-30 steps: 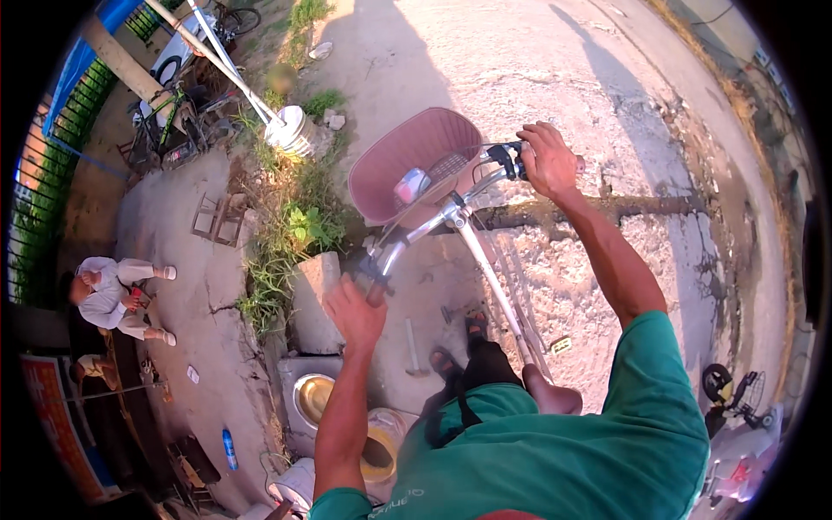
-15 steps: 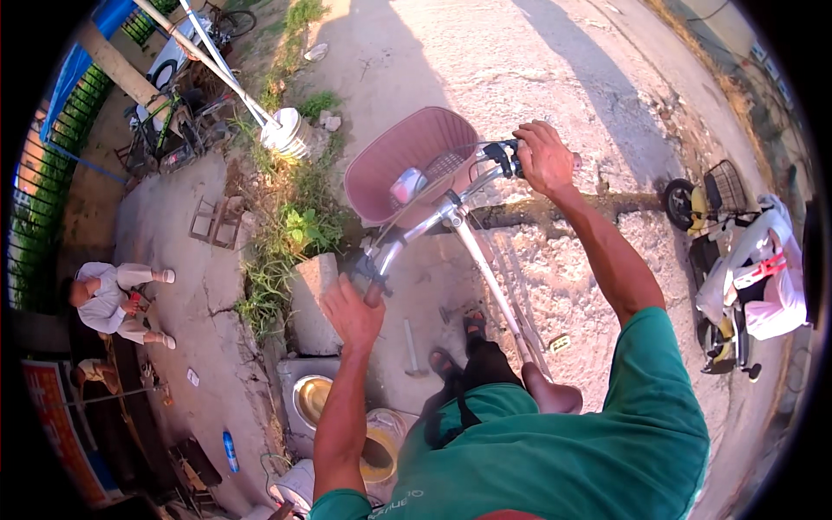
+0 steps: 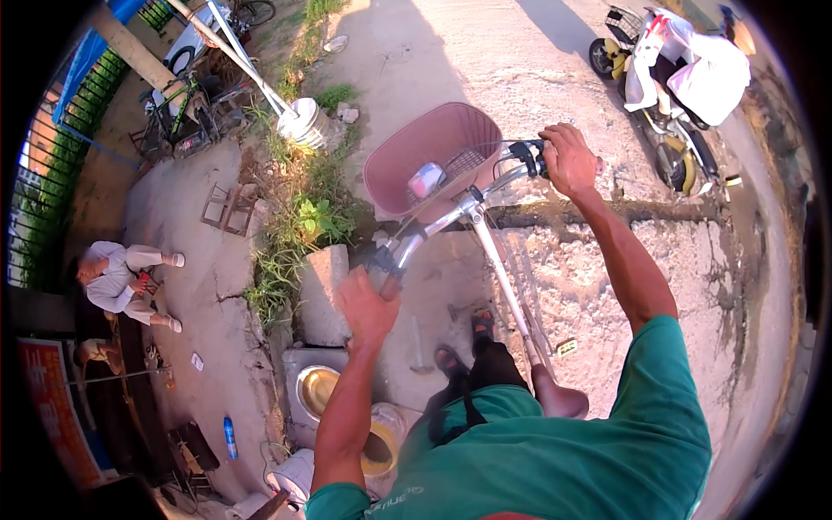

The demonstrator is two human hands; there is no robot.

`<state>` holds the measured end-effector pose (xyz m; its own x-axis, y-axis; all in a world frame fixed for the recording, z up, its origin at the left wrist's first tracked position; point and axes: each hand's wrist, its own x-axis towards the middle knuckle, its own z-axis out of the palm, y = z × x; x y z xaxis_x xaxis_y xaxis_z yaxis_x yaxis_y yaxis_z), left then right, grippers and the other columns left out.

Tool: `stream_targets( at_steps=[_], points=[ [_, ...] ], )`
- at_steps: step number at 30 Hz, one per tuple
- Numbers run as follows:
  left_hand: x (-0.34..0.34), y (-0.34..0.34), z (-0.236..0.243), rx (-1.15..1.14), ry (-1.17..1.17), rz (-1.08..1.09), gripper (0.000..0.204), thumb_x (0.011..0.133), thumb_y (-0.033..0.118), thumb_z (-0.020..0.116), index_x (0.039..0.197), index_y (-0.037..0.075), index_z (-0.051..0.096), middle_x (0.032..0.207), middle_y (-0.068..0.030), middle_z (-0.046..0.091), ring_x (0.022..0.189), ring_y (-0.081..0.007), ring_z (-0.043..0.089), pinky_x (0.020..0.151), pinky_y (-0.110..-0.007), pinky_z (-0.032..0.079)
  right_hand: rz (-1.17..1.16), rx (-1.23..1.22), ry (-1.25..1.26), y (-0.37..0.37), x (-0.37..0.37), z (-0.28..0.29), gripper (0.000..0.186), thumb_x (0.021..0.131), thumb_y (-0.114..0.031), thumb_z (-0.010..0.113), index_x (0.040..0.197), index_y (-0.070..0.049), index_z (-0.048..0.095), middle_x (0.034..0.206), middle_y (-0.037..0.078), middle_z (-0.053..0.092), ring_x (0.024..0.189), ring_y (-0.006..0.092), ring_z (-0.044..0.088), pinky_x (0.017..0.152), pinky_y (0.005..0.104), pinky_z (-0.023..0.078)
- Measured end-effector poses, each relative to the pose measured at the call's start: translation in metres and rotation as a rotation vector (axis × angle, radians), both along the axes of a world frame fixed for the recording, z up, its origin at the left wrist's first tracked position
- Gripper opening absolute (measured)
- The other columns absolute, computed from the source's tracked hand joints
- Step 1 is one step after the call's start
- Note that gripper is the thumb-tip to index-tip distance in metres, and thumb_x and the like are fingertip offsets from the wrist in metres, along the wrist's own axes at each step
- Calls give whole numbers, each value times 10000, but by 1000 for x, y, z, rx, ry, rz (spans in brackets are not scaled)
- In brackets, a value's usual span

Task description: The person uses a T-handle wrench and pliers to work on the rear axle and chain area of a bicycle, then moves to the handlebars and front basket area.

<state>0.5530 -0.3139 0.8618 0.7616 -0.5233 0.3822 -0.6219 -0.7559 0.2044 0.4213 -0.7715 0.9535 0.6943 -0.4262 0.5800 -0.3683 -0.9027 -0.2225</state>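
Observation:
I stand beside a bicycle, both hands at its silver handlebar (image 3: 422,236). My right hand (image 3: 569,162) is wrapped round the right grip, beside the black brake lever (image 3: 525,156). At the left end of the bar, my left hand (image 3: 369,305) is closed about the grip, its fingertips slightly blurred. A pink plastic basket (image 3: 403,169) is fixed in front of the bar and holds a small white-and-pink packet (image 3: 426,180). The pale frame tube (image 3: 503,282) runs back to a brown saddle (image 3: 559,396) near my body.
A hammer (image 3: 419,347) lies near my sandalled feet. Basins (image 3: 319,390) and buckets (image 3: 388,433) stand left of me, by a concrete block (image 3: 327,295). A person (image 3: 117,277) sits at the left. A loaded scooter (image 3: 672,147) is on the road at the far right.
The scooter has moved from the right side to farther up the road. The bicycle and my hands appear slightly farther right in the picture, as do the surroundings.

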Motion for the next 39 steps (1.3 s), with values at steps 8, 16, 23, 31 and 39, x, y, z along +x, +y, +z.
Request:
stream_targets(
  at_steps=[8,16,23,31,39],
  points=[
    [1,2,-5,-14,87,-42,910,655,327,875,1393,-5,459,1240,-185,551,1174,-383,515,1080,-525,341,7,12,41,-6,-1,-2,289,965,-201,537,1154,-79,718,1242,92,687,1282,305,573,1087,423,460],
    [-6,-13,32,22,294,-158,986,652,375,906,1434,-14,447,1326,-196,537,1259,-378,491,1096,-514,327,47,-9,52,-53,-24,-22,309,1004,-220,507,1191,-62,694,1268,132,671,1286,343,561,1142,447,409],
    [-8,-11,30,-15,252,-185,985,656,372,909,1441,-7,451,1319,-189,544,1254,-364,497,1093,-499,334,65,5,55,-52,-23,-19,316,1006,-216,501,1200,-55,692,1274,145,666,1286,352,558,1154,450,392],
    [-4,-5,36,-73,269,-259,973,668,337,910,1457,-3,451,1342,-196,557,1273,-356,504,1102,-494,334,57,12,56,-65,-25,-30,322,1011,-220,496,1206,-56,693,1277,151,665,1292,355,555,1141,445,403],
    [6,-3,59,-418,638,-102,898,797,258,857,1526,-11,406,1408,-196,570,1325,-344,538,1145,-489,383,76,11,54,-65,-21,-30,328,1021,-229,494,1211,-51,695,1283,161,664,1292,357,556,1139,451,401]
  ],
)
